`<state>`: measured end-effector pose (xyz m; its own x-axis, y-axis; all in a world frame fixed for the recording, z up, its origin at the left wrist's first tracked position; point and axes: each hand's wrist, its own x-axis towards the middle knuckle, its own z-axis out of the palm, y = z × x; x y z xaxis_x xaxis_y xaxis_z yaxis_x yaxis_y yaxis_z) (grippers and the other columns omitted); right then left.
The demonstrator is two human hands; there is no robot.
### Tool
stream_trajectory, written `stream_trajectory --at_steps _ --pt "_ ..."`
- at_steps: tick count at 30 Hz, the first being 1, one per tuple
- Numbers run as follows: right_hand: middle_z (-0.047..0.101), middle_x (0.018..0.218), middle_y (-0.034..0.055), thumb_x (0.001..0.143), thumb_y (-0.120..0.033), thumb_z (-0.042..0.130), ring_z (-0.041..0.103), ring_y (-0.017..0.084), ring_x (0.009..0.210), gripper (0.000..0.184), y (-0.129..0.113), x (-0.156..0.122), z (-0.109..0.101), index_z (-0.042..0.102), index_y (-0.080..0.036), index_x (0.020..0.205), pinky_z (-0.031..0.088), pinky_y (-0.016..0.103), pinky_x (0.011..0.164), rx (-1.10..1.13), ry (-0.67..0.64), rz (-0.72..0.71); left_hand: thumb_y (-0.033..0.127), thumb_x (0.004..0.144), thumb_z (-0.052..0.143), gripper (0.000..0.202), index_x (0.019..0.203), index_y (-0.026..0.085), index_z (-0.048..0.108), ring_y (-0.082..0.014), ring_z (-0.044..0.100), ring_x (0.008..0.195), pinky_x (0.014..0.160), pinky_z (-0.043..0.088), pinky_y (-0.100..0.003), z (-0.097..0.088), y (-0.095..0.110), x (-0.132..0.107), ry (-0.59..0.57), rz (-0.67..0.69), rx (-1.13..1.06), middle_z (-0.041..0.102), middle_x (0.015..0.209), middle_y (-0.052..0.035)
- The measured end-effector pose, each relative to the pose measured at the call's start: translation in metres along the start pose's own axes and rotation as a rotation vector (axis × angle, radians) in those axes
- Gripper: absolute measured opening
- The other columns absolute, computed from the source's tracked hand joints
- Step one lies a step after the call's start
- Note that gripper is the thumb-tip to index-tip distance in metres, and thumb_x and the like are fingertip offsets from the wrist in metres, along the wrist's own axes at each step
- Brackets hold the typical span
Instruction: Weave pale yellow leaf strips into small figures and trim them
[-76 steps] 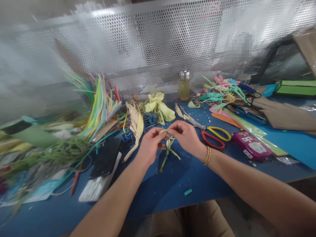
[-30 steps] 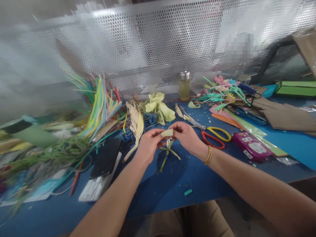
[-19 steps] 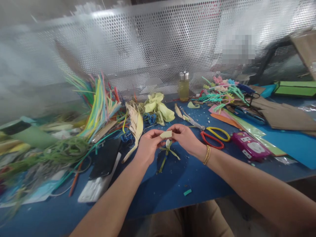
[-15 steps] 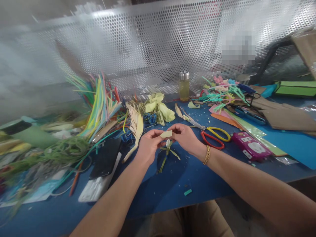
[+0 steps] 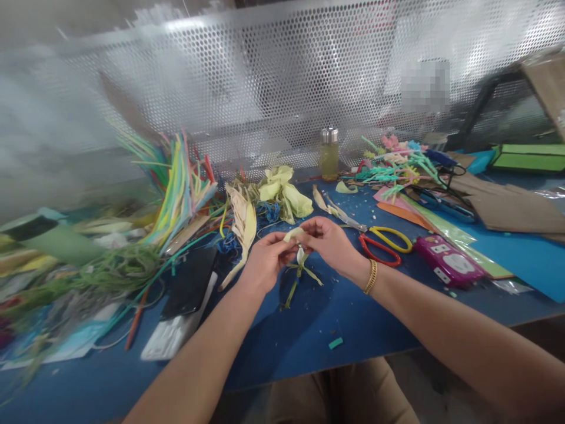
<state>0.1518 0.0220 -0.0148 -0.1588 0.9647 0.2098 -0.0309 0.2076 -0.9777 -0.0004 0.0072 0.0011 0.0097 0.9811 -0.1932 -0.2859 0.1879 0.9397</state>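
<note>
Both my hands meet over the middle of the blue table (image 5: pixel 309 335). My left hand (image 5: pixel 265 259) and my right hand (image 5: pixel 331 244) each pinch an end of a small pale yellow-green strip (image 5: pixel 293 234), which is bent between the fingertips. Just below the hands a small leaf-and-stem flower piece (image 5: pixel 300 271) lies on the table, with thin green leaves spreading out. A gold bracelet (image 5: pixel 371 277) circles my right wrist.
Red and yellow scissors (image 5: pixel 384 241) and a purple device (image 5: pixel 445 260) lie to the right. Corn husks (image 5: pixel 242 221), crumpled yellow-green material (image 5: pixel 285 191) and a bunch of coloured strips (image 5: pixel 176 188) sit left and behind. A small bottle (image 5: pixel 329 154) stands by the perforated metal screen (image 5: pixel 282 88). A dark phone (image 5: pixel 189 288) lies left.
The strip was held flat and stretched between my fingertips; now it is curled and my hands have drawn slightly closer together. Nothing else on the table has moved.
</note>
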Motion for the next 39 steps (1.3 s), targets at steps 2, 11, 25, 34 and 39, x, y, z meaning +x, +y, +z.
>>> stream_trajectory --at_steps 2,11,25,34,39 --pt "0.063 0.091 0.0039 0.078 -0.028 0.068 0.059 0.014 0.073 0.026 -0.003 -0.001 -0.005 0.059 -0.02 0.101 0.05 0.028 0.064 -0.161 0.056 -0.176 0.013 0.057 0.081 0.022 0.07 0.014 0.063 -0.009 0.06 0.059 0.056 0.048 -0.018 -0.001 0.002 0.001 0.019 -0.057 -0.08 0.064 0.063 -0.001" --pt "0.056 0.088 0.0055 0.09 -0.019 0.054 0.049 0.019 0.087 0.02 -0.019 -0.003 -0.015 0.073 -0.026 0.093 0.042 0.034 0.08 -0.882 -0.035 -0.804 0.006 0.064 0.072 0.018 0.075 0.016 0.062 -0.0068 0.059 0.055 0.051 0.048 -0.014 -0.004 0.004 0.001 -0.05 -0.123 -0.182 0.061 0.061 0.0023" --pt "0.059 0.086 0.0067 0.09 -0.022 0.055 0.05 0.02 0.083 0.02 -0.022 0.0 -0.012 0.071 -0.019 0.078 0.04 0.036 0.079 -0.944 -0.013 -0.709 0.018 0.061 0.081 0.019 0.076 0.012 0.071 -0.0143 0.065 0.073 0.056 0.048 -0.02 -0.002 0.006 -0.005 -0.019 -0.054 -0.078 0.069 0.078 -0.0063" --pt "0.061 0.086 0.0062 0.086 -0.022 0.059 0.053 0.022 0.088 0.012 -0.019 -0.003 -0.009 0.068 -0.019 0.078 0.035 0.037 0.081 -0.983 0.045 -0.59 0.026 0.055 0.085 0.028 0.076 0.013 0.071 -0.0168 0.065 0.074 0.061 0.049 -0.026 0.002 0.0 -0.004 0.02 0.054 -0.046 0.069 0.077 -0.0048" --pt "0.061 0.084 0.0056 0.083 -0.022 0.061 0.053 0.022 0.087 0.01 -0.018 -0.003 -0.01 0.068 -0.02 0.076 0.033 0.038 0.08 -0.982 0.067 -0.554 0.028 0.055 0.085 0.029 0.075 0.014 0.071 -0.0186 0.066 0.076 0.063 0.05 -0.027 0.002 0.0 -0.004 0.01 0.076 -0.026 0.07 0.078 -0.0056"
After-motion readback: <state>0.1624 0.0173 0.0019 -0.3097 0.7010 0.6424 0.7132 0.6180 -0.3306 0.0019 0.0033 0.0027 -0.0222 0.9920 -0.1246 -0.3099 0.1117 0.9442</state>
